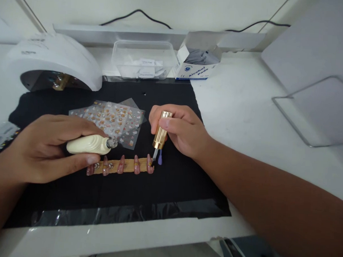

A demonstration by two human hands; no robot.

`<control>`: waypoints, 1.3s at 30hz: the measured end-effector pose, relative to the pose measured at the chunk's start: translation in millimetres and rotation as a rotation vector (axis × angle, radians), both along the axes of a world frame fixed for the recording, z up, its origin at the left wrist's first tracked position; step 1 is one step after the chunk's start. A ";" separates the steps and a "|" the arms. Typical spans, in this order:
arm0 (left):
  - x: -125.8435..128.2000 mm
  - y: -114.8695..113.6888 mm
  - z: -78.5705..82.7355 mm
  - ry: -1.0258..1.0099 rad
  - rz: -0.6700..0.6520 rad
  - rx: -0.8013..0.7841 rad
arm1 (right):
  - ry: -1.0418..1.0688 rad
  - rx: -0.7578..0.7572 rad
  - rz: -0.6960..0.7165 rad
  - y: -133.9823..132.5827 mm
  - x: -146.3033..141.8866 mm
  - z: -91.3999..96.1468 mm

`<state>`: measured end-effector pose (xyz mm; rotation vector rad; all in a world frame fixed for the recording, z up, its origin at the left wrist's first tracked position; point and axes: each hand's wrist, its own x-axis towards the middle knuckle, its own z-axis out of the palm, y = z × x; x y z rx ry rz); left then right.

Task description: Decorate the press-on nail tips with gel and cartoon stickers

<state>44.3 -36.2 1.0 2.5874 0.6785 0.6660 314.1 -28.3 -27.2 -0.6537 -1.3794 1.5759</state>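
Observation:
My left hand point(58, 149) is closed around a cream nail polish bottle point(88, 144), which lies on its side with its uncapped neck pointing right. Its thumb reaches the left end of a tan strip point(129, 166) carrying several pink press-on nails point(121, 164). Between the thumb and fingers of my right hand point(185, 129) is a gold-capped nail polish brush point(161, 132), bristles down at the rightmost nail point(150, 164). Whether the bristles touch it, I cannot tell. A small purple-tipped stick point(160, 158) shows just beside the brush, its upper end hidden by my hand.
Sticker sheets point(126, 123) lie on the black mat point(115, 197) behind the strip. A white nail lamp point(58, 57) stands at the back left. Behind the mat are a clear plastic box point(144, 60) and an alcohol pads box point(197, 65). A bent metal frame point(292, 125) is at right.

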 end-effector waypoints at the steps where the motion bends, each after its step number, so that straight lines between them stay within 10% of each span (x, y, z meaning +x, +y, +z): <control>1: -0.2 0.0 0.0 0.006 -0.001 0.005 | -0.011 0.004 0.003 -0.1 0.0 0.0; 39: 0.0 -5.6 -4.7 -0.044 0.087 -0.065 | 0.067 0.069 -0.113 -6.3 1.1 -0.9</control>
